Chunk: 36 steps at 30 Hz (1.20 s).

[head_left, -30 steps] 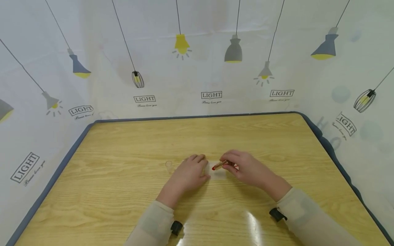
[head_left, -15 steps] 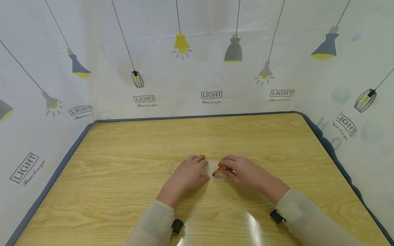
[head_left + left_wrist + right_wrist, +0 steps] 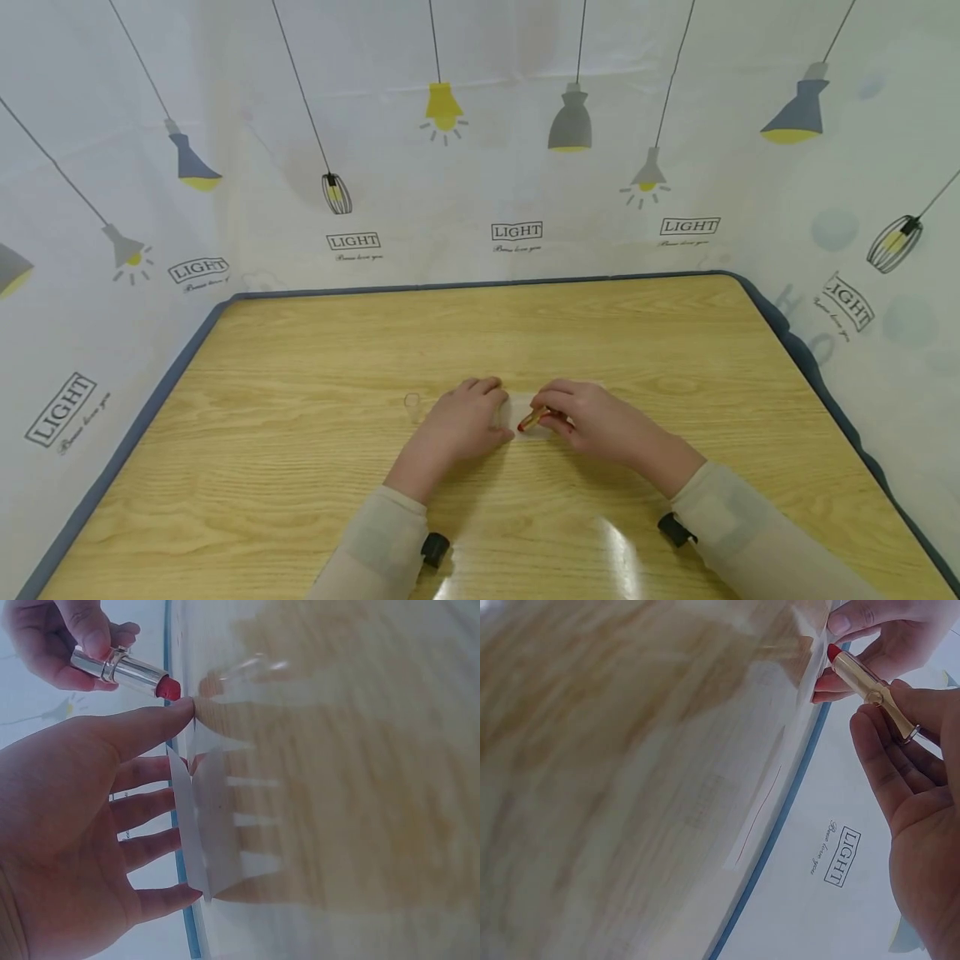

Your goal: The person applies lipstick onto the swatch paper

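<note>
My right hand [image 3: 596,417] pinches a gold lipstick [image 3: 534,418] between thumb and fingers, its red end pointing down and left. That red tip [image 3: 834,652] is close to the left thumb in both wrist views. A white sheet of paper [image 3: 217,832] lies on the table under the left fingertips, one edge standing up. My left hand [image 3: 463,421] rests there with fingers spread and fairly straight. On the part of the sheet nearer the right hand, a thin red line [image 3: 759,814] shows. The right palm hides part of the lipstick's base.
A faint, clear rounded outline [image 3: 412,407] lies on the wooden table [image 3: 300,500] left of the left hand. A dark blue edge [image 3: 480,285] borders the tabletop. Pale cloth walls [image 3: 420,200] printed with lamps stand around the back and sides.
My right hand has brought the lipstick slightly toward me, and its red tip now points more downward. The left hand has stayed almost still on the paper.
</note>
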Each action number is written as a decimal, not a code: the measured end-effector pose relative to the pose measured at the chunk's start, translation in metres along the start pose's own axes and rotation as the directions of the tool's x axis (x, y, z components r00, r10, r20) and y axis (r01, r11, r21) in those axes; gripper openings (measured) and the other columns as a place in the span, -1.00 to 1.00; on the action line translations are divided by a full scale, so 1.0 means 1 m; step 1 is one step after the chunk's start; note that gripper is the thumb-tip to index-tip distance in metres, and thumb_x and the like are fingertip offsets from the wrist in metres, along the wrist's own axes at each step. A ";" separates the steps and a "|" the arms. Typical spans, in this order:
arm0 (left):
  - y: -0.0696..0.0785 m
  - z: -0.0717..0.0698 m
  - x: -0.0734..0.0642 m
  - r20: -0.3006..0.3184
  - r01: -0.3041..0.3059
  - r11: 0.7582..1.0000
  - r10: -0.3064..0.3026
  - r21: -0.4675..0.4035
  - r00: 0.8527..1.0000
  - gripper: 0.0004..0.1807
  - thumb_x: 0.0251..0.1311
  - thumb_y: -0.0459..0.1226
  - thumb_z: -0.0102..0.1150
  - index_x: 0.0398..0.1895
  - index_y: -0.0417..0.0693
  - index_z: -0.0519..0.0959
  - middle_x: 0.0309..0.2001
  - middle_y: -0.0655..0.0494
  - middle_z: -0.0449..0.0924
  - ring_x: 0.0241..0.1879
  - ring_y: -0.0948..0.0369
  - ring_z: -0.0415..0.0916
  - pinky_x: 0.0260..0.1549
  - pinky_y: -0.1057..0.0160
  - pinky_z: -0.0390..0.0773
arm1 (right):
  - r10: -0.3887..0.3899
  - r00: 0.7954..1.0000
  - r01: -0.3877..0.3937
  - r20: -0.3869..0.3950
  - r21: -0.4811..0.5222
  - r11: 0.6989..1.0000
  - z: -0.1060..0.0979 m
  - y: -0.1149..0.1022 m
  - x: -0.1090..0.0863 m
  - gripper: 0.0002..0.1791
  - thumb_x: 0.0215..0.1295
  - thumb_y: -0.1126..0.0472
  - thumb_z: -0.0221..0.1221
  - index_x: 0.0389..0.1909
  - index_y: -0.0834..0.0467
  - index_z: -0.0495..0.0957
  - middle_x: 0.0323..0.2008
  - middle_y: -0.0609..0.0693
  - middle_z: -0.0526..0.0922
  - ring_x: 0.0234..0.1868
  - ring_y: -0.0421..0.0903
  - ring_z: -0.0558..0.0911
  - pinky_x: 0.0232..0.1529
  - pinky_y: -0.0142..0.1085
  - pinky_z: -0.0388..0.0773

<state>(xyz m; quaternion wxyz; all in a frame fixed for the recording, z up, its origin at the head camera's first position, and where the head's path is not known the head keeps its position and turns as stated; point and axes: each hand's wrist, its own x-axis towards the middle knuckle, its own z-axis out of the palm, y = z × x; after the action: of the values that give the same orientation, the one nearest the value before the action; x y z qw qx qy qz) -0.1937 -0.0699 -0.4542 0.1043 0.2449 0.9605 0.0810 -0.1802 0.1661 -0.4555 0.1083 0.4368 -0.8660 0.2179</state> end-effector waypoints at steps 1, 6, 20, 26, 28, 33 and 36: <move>0.000 0.000 0.000 0.000 0.000 1.000 0.000 0.003 1.000 -0.35 0.43 0.09 0.32 0.47 0.03 0.52 0.57 0.02 0.39 0.56 -0.05 0.33 0.43 -0.15 0.51 | 0.001 1.000 -0.001 -0.001 0.000 1.000 0.000 0.000 0.000 -0.81 0.40 0.32 0.38 -0.02 0.26 0.71 -0.09 0.05 0.75 -0.19 -0.14 0.76 -0.20 -0.34 0.75; 0.000 0.000 0.001 0.007 0.010 1.000 -0.010 0.011 1.000 -0.35 0.43 0.10 0.32 0.47 0.06 0.51 0.57 0.04 0.39 0.55 -0.05 0.34 0.40 -0.16 0.53 | 0.010 1.000 -0.010 -0.005 -0.001 1.000 -0.001 -0.001 0.000 -0.81 0.40 0.32 0.37 -0.02 0.26 0.71 -0.09 0.05 0.75 -0.20 -0.14 0.76 -0.21 -0.33 0.74; -0.001 0.003 0.003 0.005 0.010 1.000 -0.010 0.000 1.000 -0.36 0.43 0.10 0.32 0.47 0.07 0.51 0.57 0.05 0.39 0.54 -0.06 0.35 0.39 -0.16 0.53 | 0.013 1.000 -0.013 0.003 0.004 1.000 -0.003 0.000 -0.002 -0.81 0.42 0.30 0.36 -0.02 0.24 0.72 -0.08 0.04 0.75 -0.20 -0.14 0.74 -0.21 -0.33 0.73; -0.001 0.002 0.003 0.012 0.017 1.000 -0.017 -0.004 1.000 -0.36 0.43 0.10 0.32 0.47 0.08 0.51 0.57 0.05 0.38 0.55 -0.06 0.34 0.38 -0.17 0.53 | 0.005 1.000 -0.005 0.007 0.017 1.000 -0.002 0.000 -0.003 -0.82 0.42 0.31 0.36 -0.02 0.24 0.71 -0.09 0.04 0.74 -0.22 -0.16 0.73 -0.24 -0.36 0.71; 0.000 0.001 0.002 0.014 0.019 1.000 -0.019 -0.006 1.000 -0.36 0.43 0.09 0.32 0.48 0.07 0.51 0.58 0.05 0.38 0.55 -0.06 0.34 0.38 -0.17 0.53 | 0.010 1.000 -0.011 0.011 0.023 1.000 -0.002 0.000 -0.004 -0.82 0.42 0.32 0.36 -0.01 0.23 0.71 -0.09 0.03 0.74 -0.24 -0.19 0.72 -0.26 -0.38 0.69; 0.000 0.000 0.002 0.016 0.020 1.000 -0.020 -0.003 1.000 -0.36 0.43 0.09 0.32 0.47 0.08 0.51 0.57 0.05 0.38 0.55 -0.07 0.34 0.38 -0.17 0.54 | 0.012 1.000 -0.012 0.017 0.032 0.999 -0.002 -0.001 -0.004 -0.82 0.41 0.32 0.36 -0.01 0.22 0.72 -0.09 0.02 0.74 -0.29 -0.25 0.67 -0.31 -0.44 0.64; 0.001 0.000 0.001 0.019 0.022 1.000 -0.022 -0.007 1.000 -0.36 0.43 0.09 0.32 0.47 0.08 0.51 0.57 0.05 0.38 0.54 -0.07 0.34 0.38 -0.17 0.54 | 0.015 0.999 -0.016 0.029 0.033 0.999 -0.002 -0.002 -0.003 -0.81 0.41 0.32 0.36 0.00 0.21 0.72 -0.08 0.01 0.74 -0.28 -0.25 0.67 -0.31 -0.46 0.64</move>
<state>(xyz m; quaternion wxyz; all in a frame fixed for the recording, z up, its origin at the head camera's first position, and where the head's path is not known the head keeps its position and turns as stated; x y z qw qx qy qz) -0.1942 -0.0689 -0.4540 0.1152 0.2346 0.9618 0.0810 -0.1767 0.1685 -0.4545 0.0870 0.4347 -0.8672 0.2269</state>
